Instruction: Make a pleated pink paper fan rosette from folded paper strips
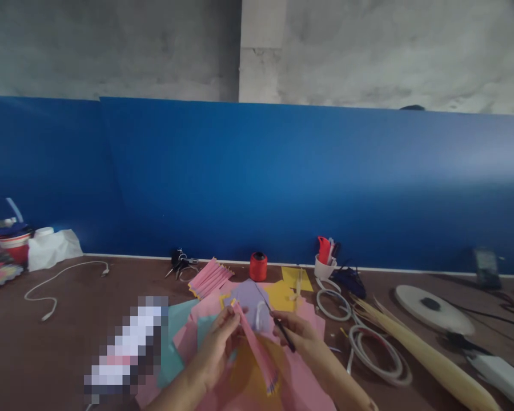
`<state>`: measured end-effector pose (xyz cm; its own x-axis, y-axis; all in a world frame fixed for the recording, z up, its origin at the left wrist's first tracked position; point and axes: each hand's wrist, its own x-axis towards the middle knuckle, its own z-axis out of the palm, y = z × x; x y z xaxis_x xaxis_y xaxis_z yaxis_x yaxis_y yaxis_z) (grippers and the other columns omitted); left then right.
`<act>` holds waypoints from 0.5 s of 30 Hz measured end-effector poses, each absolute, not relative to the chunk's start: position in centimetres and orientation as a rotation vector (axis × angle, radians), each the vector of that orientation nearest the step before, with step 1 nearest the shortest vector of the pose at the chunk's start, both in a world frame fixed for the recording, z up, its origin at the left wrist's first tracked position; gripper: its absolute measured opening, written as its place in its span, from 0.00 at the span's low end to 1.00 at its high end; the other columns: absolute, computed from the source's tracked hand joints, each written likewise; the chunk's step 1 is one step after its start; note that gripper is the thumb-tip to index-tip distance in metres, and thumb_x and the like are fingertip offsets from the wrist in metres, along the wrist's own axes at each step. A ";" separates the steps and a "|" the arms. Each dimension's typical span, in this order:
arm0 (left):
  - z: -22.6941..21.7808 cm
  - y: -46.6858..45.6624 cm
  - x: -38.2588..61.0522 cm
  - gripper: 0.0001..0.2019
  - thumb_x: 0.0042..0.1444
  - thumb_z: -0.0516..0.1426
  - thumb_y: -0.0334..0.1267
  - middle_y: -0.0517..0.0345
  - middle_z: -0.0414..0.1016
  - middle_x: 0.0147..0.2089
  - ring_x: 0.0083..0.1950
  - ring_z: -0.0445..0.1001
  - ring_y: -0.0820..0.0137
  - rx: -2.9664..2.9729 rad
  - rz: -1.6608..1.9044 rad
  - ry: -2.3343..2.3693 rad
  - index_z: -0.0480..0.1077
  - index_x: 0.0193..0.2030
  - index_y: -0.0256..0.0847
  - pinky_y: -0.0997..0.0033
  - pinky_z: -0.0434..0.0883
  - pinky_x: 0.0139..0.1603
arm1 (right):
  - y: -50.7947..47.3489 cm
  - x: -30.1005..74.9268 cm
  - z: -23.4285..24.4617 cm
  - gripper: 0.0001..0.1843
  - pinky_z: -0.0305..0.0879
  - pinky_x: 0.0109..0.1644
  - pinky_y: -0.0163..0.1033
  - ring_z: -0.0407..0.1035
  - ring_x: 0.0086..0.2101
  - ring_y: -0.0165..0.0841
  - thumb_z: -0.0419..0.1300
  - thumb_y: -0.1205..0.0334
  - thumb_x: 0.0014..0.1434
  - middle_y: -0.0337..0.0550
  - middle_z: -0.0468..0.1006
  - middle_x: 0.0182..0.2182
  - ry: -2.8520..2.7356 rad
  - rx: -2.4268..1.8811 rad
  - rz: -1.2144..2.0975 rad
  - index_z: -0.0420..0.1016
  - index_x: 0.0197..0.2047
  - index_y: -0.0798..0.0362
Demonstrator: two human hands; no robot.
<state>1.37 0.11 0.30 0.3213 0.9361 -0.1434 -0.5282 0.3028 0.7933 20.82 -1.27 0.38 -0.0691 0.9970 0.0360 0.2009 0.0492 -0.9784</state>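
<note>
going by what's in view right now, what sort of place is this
Probably a craft workspace: coloured paper sheets lie spread on a brown table, the left hand holds a long pink strip, and a blue partition stands behind the table.

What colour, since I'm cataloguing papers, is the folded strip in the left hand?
The folded strip is mainly pink, seen best in the head view.

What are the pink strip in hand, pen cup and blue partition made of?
Pink strip: likely matte paper, going by its creased, shine-free look.
Pen cup: probably smooth plastic; evenly white.
Blue partition: perhaps painted or laminated board; soft sheen at right.
</note>
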 end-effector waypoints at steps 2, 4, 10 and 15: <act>0.2 0.0 1.5 0.18 0.47 0.65 0.45 0.60 0.75 0.28 0.31 0.75 0.70 0.730 1.051 0.677 0.72 0.44 0.40 0.74 0.68 0.33 | -1.3 20.8 0.7 0.25 0.67 0.36 0.39 0.72 0.32 0.37 0.61 0.49 0.47 0.45 0.78 0.29 -1.418 -1.258 1.203 0.76 0.45 0.57; 0.2 -0.3 1.7 0.16 0.49 0.64 0.44 0.58 0.75 0.29 0.32 0.76 0.70 0.759 1.014 0.646 0.73 0.43 0.40 0.74 0.68 0.34 | -1.5 20.4 0.8 0.25 0.67 0.40 0.40 0.72 0.35 0.38 0.61 0.49 0.47 0.46 0.79 0.33 -1.454 -1.253 1.180 0.76 0.45 0.56; 0.7 -0.1 1.6 0.12 0.46 0.65 0.44 0.57 0.75 0.29 0.32 0.74 0.70 0.813 1.050 0.592 0.71 0.30 0.38 0.72 0.69 0.36 | -2.1 19.6 0.6 0.21 0.67 0.43 0.42 0.71 0.38 0.39 0.60 0.58 0.46 0.48 0.79 0.36 -1.543 -1.367 0.918 0.76 0.45 0.56; 0.7 0.4 1.2 0.13 0.45 0.65 0.45 0.60 0.71 0.27 0.28 0.70 0.74 0.861 1.112 0.664 0.70 0.28 0.37 0.75 0.67 0.32 | -2.3 19.9 0.5 0.24 0.66 0.44 0.40 0.70 0.39 0.38 0.61 0.58 0.45 0.47 0.77 0.37 -1.402 -1.377 1.012 0.76 0.46 0.54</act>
<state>1.25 0.39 0.67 0.3172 0.9476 -0.0369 -0.4824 0.1948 0.8540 19.88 -2.26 0.53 0.0227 0.9983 0.0537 0.2639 0.0459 -0.9635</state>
